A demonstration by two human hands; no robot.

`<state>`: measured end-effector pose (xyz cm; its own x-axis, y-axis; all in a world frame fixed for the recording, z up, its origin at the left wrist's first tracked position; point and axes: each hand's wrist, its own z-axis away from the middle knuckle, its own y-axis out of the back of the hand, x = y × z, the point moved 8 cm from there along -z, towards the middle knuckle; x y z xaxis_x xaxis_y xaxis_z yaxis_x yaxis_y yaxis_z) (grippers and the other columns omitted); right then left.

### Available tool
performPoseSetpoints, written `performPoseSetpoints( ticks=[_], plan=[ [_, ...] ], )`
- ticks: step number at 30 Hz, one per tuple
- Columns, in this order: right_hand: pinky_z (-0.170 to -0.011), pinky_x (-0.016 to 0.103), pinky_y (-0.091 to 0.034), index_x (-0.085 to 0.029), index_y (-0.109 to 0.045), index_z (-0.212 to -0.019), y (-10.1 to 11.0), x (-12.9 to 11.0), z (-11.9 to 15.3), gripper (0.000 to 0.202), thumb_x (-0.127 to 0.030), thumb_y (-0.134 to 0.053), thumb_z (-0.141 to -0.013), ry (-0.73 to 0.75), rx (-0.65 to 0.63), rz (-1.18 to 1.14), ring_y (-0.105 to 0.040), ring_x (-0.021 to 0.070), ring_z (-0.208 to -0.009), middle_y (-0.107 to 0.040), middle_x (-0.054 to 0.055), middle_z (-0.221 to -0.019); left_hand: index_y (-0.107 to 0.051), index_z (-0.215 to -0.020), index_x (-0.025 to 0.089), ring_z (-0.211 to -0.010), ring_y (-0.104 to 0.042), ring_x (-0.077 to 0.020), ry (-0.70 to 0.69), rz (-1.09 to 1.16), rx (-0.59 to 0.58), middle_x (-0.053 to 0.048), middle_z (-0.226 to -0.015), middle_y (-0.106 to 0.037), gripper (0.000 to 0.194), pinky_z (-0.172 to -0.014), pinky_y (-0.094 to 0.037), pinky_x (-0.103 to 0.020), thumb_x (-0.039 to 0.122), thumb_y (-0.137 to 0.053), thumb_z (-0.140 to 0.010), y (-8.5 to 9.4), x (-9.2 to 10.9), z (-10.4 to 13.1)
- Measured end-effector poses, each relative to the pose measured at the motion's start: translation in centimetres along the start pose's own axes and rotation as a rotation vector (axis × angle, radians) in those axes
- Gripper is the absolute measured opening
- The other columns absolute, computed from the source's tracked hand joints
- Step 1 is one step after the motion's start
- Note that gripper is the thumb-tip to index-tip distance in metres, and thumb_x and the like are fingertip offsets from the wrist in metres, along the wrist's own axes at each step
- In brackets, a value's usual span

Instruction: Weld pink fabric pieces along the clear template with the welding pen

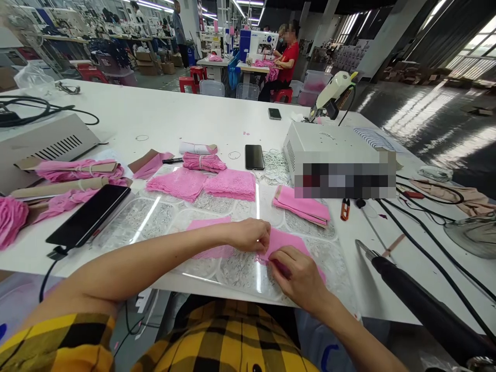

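Note:
My left hand (250, 235) and my right hand (296, 274) meet over a pink fabric piece (287, 240) lying on a clear plastic sheet (232, 263) near the table's front edge. Both hands pinch the piece's left edge with their fingertips. A second pink piece (207, 225) lies flat under my left wrist. Two pink lace pieces (205, 183) sit just beyond, and a stack of folded pink pieces (304, 206) rests to the right.
A white machine box (329, 150) stands at right with a handheld tool (333, 93) behind it. Phones (254, 156) (91, 214), orange snips (344, 209), cables and a black-handled tool (422, 305) lie around. Pink bundles (77, 170) crowd the left. A person in red (289, 59) sews far back.

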<state>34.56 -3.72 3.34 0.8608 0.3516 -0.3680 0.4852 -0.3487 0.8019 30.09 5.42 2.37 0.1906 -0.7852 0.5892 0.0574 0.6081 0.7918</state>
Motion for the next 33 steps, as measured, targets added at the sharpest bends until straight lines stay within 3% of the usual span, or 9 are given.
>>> performPoseSetpoints(
  ticks=[7,14,19,22,24,33],
  plan=[
    [-0.061,0.025,-0.045,-0.020,-0.059,-0.077,-0.2,0.4,-0.1,0.013,-0.013,-0.053,-0.085,-0.047,-0.029,-0.030,-0.059,0.0146,-0.067,-0.063,0.002,-0.072,-0.074,-0.072,0.018,-0.080,-0.060,-0.0147,0.009,0.009,0.021,-0.001,-0.087,-0.061,0.009,-0.071,-0.044,-0.022,0.011,-0.070,-0.076,0.2,-0.1,0.4],
    [-0.062,0.026,-0.045,-0.020,-0.059,-0.078,-0.3,0.3,-0.1,0.013,-0.013,-0.053,-0.086,-0.041,-0.023,-0.028,-0.058,0.0144,-0.067,-0.063,0.002,-0.072,-0.073,-0.086,0.019,-0.086,-0.060,-0.0155,0.000,0.031,0.072,-0.001,-0.091,-0.061,0.013,-0.076,-0.044,-0.022,0.019,-0.078,-0.074,0.2,0.0,2.3],
    [-0.060,0.026,-0.044,-0.020,-0.058,-0.076,-0.2,0.3,-0.1,0.011,-0.014,-0.054,-0.085,-0.047,-0.013,-0.033,-0.056,0.0139,-0.065,-0.061,0.001,-0.070,-0.073,-0.080,0.018,-0.083,-0.059,-0.0144,0.001,0.050,0.140,-0.002,-0.089,-0.060,0.010,-0.077,-0.043,-0.023,0.009,-0.068,-0.079,-0.1,0.2,2.4],
    [-0.063,0.027,-0.046,-0.019,-0.060,-0.082,0.4,0.4,-0.2,0.002,-0.019,-0.059,-0.084,-0.069,0.013,-0.042,-0.058,0.0153,-0.071,-0.063,0.003,-0.076,-0.072,-0.081,0.017,-0.080,-0.059,-0.0130,0.001,0.083,0.179,-0.001,-0.086,-0.060,0.012,-0.074,-0.043,-0.021,0.007,-0.066,-0.079,0.2,0.2,2.3],
    [-0.067,0.028,-0.048,-0.018,-0.061,-0.087,0.8,0.6,-0.3,0.006,-0.022,-0.061,-0.083,-0.087,0.037,-0.026,-0.058,0.0168,-0.075,-0.065,0.004,-0.079,-0.071,-0.080,0.017,-0.078,-0.059,-0.0124,0.002,0.110,0.202,-0.001,-0.085,-0.060,0.011,-0.074,-0.043,-0.021,0.008,-0.065,-0.079,0.5,0.1,2.4],
    [-0.069,0.029,-0.050,-0.020,-0.066,-0.086,2.6,3.9,2.3,0.011,-0.016,-0.056,-0.084,-0.214,-0.051,0.195,-0.061,0.0188,-0.081,-0.065,0.004,-0.085,-0.069,-0.076,0.015,-0.073,-0.058,-0.0117,0.014,0.248,0.248,-0.001,-0.080,-0.061,0.012,-0.070,-0.043,-0.020,0.008,-0.060,-0.079,0.7,-0.5,2.8]
  ],
)
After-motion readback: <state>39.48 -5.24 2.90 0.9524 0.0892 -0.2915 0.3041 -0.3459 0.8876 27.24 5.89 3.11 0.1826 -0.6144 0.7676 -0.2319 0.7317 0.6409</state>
